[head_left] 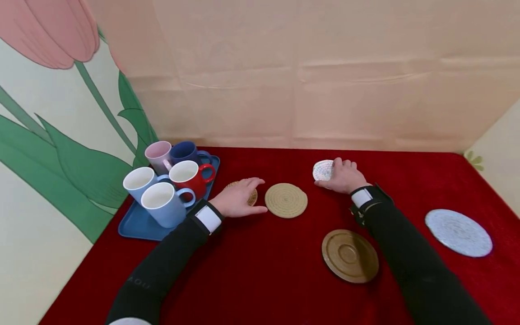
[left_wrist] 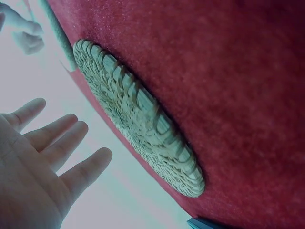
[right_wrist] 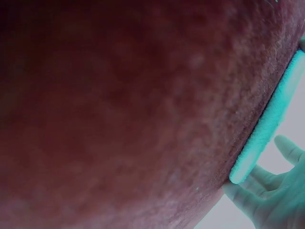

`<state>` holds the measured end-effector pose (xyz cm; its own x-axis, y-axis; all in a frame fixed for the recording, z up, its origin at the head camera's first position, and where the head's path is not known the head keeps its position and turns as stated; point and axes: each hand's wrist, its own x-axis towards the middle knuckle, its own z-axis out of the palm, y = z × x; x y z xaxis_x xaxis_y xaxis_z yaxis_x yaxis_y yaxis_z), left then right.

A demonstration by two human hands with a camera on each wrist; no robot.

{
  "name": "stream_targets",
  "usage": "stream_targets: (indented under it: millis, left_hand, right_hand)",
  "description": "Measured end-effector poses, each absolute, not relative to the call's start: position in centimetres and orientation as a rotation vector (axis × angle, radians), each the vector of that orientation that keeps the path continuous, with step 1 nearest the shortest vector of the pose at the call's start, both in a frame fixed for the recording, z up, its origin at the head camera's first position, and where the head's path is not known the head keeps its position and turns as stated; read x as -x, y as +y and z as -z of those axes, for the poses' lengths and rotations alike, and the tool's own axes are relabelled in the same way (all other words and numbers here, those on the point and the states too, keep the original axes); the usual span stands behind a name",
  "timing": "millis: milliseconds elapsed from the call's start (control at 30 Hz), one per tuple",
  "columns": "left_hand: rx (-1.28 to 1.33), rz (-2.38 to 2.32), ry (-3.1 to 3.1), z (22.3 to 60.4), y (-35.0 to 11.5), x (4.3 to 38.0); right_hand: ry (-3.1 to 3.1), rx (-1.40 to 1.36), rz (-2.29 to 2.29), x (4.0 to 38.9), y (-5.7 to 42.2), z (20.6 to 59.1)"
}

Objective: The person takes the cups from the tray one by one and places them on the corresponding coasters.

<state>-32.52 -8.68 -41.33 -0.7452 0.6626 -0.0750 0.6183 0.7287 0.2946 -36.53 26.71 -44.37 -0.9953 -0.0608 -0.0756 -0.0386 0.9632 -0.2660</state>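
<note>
My left hand (head_left: 239, 198) hovers with spread fingers over a small brown woven coaster (head_left: 253, 197), hiding much of it. In the left wrist view, that woven coaster (left_wrist: 138, 119) lies on the red cloth, apart from the fingers. A round tan coiled coaster (head_left: 286, 200) lies just right of this hand. Farther right, my right hand (head_left: 345, 176) holds a small white speckled coaster (head_left: 322, 170) by its edges, the palm covering its right part. The right wrist view shows fingers (right_wrist: 243, 198) at the rim of the white coaster (right_wrist: 267, 129), which is against the cloth.
A blue tray (head_left: 140, 225) on the left carries several mugs: pink, dark blue, red (head_left: 191, 180) and light blue (head_left: 164, 207). A brown round wooden coaster (head_left: 350, 256) lies near my right forearm. A pale round mat (head_left: 459, 232) is at the far right. Red cloth covers the table.
</note>
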Motion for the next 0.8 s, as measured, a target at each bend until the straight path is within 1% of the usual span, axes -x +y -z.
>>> stream_targets:
  millis: [433,800]
  left_hand:
    - [-0.98,-0.444,2.77,40.0,-9.8,32.0]
    - [-0.931,-0.468,2.759,40.2,-10.4,31.8]
  right_hand:
    - [2.979,0.162,0.337,34.3,26.8,43.3]
    - [2.973,0.258,0.314,32.3,27.7,43.0]
